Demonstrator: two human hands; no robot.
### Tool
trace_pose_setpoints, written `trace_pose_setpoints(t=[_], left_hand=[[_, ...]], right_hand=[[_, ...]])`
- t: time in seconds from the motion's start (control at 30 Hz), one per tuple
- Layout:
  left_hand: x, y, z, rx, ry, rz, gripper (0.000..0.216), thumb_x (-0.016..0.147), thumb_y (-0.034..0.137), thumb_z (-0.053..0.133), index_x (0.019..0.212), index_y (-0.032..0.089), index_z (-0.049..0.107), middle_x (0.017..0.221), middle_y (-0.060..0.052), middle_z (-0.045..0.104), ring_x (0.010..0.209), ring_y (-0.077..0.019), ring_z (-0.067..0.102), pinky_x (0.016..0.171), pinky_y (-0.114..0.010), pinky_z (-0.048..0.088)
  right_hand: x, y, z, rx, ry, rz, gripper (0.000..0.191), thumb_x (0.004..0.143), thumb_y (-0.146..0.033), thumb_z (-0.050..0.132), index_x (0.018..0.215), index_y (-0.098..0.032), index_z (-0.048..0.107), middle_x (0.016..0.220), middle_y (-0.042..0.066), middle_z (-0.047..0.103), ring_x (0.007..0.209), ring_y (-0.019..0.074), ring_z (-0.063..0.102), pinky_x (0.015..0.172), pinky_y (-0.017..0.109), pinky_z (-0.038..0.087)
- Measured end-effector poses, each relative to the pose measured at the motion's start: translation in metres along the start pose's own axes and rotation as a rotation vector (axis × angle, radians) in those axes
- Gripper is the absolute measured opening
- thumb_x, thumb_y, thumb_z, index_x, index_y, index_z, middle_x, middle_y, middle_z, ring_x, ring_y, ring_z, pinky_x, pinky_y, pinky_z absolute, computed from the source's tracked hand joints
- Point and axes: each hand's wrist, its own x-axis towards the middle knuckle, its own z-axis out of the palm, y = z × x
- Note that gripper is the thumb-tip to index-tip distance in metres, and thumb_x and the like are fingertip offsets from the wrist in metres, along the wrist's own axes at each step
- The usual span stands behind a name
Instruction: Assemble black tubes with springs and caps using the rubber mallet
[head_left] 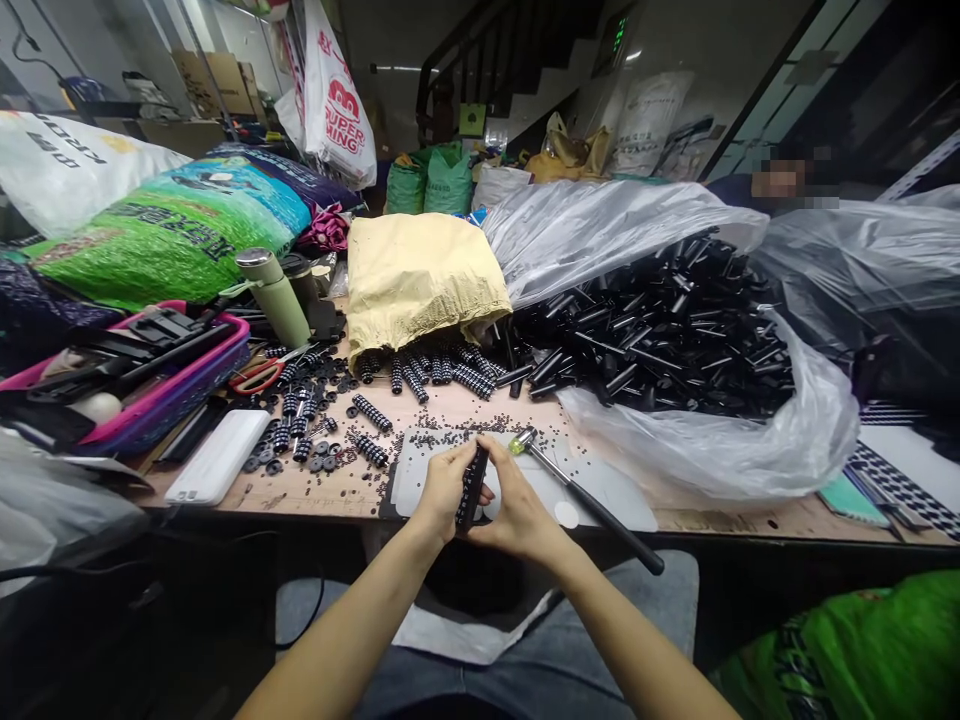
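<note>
Both my hands meet over a light grey mat (622, 495) at the table's front edge. Between them is a black plastic piece (471, 485) with a row of small pale marks along its side, standing nearly upright. My left hand (442, 485) is closed round its left side. The fingers of my right hand (517, 505) close on its top and lower end from the right. A hammer (585, 500) with a black grip and a yellowish head lies just right of my hands. Black-and-white ribbed rollers (370, 450) and tiny dark bits lie to the left.
An open plastic bag (810, 430) spills many black tubes (660, 330) at the right. A yellow sack (424, 270) holds more rollers. Leftward are red-handled scissors (259, 375), a white power bank (217, 457), a green bottle (274, 295) and a pink basket (232, 345). A person (780, 180) is behind the bags.
</note>
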Motion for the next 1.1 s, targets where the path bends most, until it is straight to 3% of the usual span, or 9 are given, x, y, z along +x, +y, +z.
trace_pose_setpoints(t=[0.17, 0.33, 0.43, 0.53, 0.6, 0.7, 0.93, 1.03, 1.1], left_hand=[[0.010, -0.008, -0.003, 0.177, -0.085, 0.049, 0.044, 0.074, 0.046, 0.050, 0.103, 0.013, 0.058, 0.060, -0.001, 0.054, 0.047, -0.0121, 0.054, 0.048, -0.025, 0.045], [0.019, -0.037, -0.011, 0.993, -0.066, 0.639, 0.040, 0.077, 0.021, 0.049, 0.118, 0.018, 0.050, 0.094, -0.010, 0.052, 0.089, -0.0205, 0.050, 0.080, -0.037, 0.043], [0.024, -0.048, -0.018, 1.405, -0.173, 0.773, 0.042, 0.080, 0.010, 0.040, 0.121, 0.014, 0.044, 0.094, -0.012, 0.052, 0.089, -0.0217, 0.048, 0.077, -0.038, 0.043], [0.026, -0.045, -0.027, 1.646, -0.268, 0.863, 0.043, 0.080, 0.005, 0.033, 0.122, 0.012, 0.041, 0.099, -0.014, 0.052, 0.089, -0.0224, 0.049, 0.076, -0.038, 0.043], [0.028, -0.039, -0.033, 1.719, -0.336, 0.920, 0.045, 0.080, 0.003, 0.031, 0.124, 0.011, 0.038, 0.100, -0.014, 0.052, 0.089, -0.0221, 0.049, 0.076, -0.036, 0.042], [0.031, -0.033, -0.039, 1.739, -0.396, 0.984, 0.045, 0.080, 0.003, 0.031, 0.125, 0.009, 0.036, 0.105, -0.015, 0.051, 0.087, -0.0207, 0.051, 0.077, -0.034, 0.042], [0.036, -0.043, -0.044, 1.560, -0.276, 0.983, 0.030, 0.084, 0.020, 0.043, 0.113, 0.015, 0.049, 0.101, -0.012, 0.056, 0.089, -0.0209, 0.052, 0.074, -0.035, 0.041], [0.034, -0.046, -0.043, 1.549, -0.216, 0.968, 0.031, 0.083, 0.013, 0.042, 0.112, 0.018, 0.052, 0.103, -0.011, 0.057, 0.088, -0.0193, 0.052, 0.073, -0.034, 0.041], [0.031, -0.046, -0.042, 1.614, -0.202, 0.998, 0.034, 0.082, 0.008, 0.040, 0.111, 0.018, 0.052, 0.101, -0.010, 0.058, 0.086, -0.0186, 0.053, 0.074, -0.036, 0.040]], right_hand=[[0.000, 0.010, 0.007, -0.001, 0.086, 0.088, 0.095, 0.048, -0.021, 0.069, 0.130, -0.017, 0.021, 0.130, 0.014, 0.033, 0.123, 0.0274, 0.030, 0.102, 0.043, 0.029], [-0.006, 0.031, 0.023, -0.179, 0.176, 0.162, 0.080, 0.061, -0.023, 0.060, 0.130, -0.015, 0.020, 0.128, 0.016, 0.035, 0.121, 0.0288, 0.032, 0.099, 0.048, 0.030], [-0.021, 0.043, 0.011, -0.364, 0.151, 0.213, 0.074, 0.067, -0.029, 0.058, 0.130, -0.015, 0.022, 0.128, 0.016, 0.036, 0.120, 0.0286, 0.033, 0.096, 0.046, 0.034], [-0.044, 0.058, -0.020, -0.676, 0.206, 0.392, 0.054, 0.075, -0.040, 0.052, 0.119, -0.012, 0.038, 0.114, 0.018, 0.047, 0.107, 0.0317, 0.043, 0.086, 0.047, 0.039], [-0.056, 0.069, -0.040, -0.856, 0.171, 0.491, 0.034, 0.081, -0.039, 0.043, 0.100, -0.012, 0.051, 0.095, 0.017, 0.054, 0.094, 0.0315, 0.049, 0.076, 0.045, 0.041], [-0.064, 0.076, -0.055, -0.903, 0.047, 0.521, 0.027, 0.086, -0.037, 0.034, 0.081, -0.017, 0.051, 0.082, 0.013, 0.056, 0.080, 0.0277, 0.054, 0.066, 0.038, 0.041], [-0.062, 0.019, -0.059, -0.298, 0.133, 0.629, 0.033, 0.087, -0.049, 0.021, 0.077, -0.024, 0.041, 0.057, 0.000, 0.054, 0.053, 0.0179, 0.054, 0.053, 0.027, 0.038], [-0.073, 0.002, -0.052, -0.214, 0.225, 0.631, 0.035, 0.087, -0.049, 0.018, 0.080, -0.024, 0.041, 0.056, -0.001, 0.053, 0.050, 0.0167, 0.053, 0.051, 0.025, 0.037], [-0.081, 0.003, -0.045, -0.263, 0.134, 0.683, 0.035, 0.087, -0.048, 0.019, 0.078, -0.023, 0.041, 0.054, 0.000, 0.052, 0.049, 0.0178, 0.053, 0.049, 0.025, 0.035]])
